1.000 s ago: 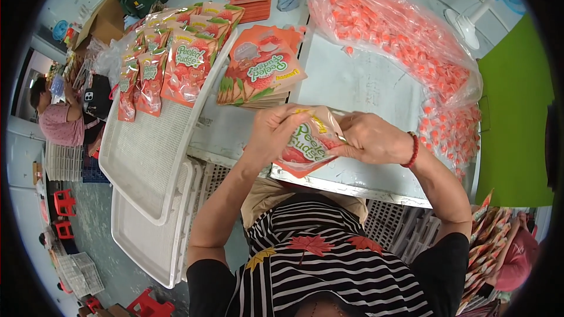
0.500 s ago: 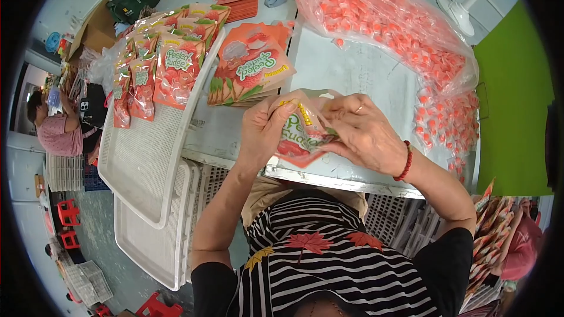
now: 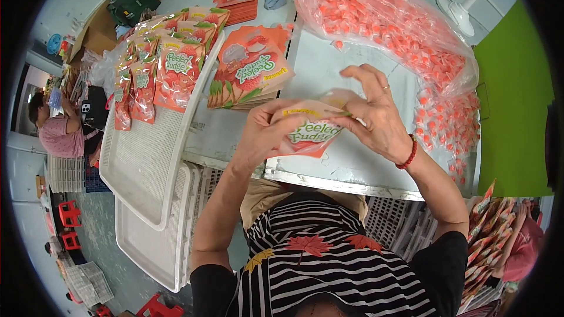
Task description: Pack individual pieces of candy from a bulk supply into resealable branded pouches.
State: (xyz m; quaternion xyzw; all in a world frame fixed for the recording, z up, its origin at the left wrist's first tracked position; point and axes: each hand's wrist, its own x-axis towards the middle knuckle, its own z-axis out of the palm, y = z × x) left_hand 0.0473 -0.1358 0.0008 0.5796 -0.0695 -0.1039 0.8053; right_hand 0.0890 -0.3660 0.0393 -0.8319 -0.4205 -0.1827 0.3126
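An orange candy pouch (image 3: 310, 135) is being gripped above the metal surface (image 3: 329, 76) by the left hand (image 3: 264, 135) and right hand (image 3: 376, 120), and is best being held level, mouth pinched evenly.

Orange pouch (image 3: 311, 132) held centre; flat orange pouch stack (image 3: 249, 67) behind; filled pouches (image 3: 167, 64) on the left tray.
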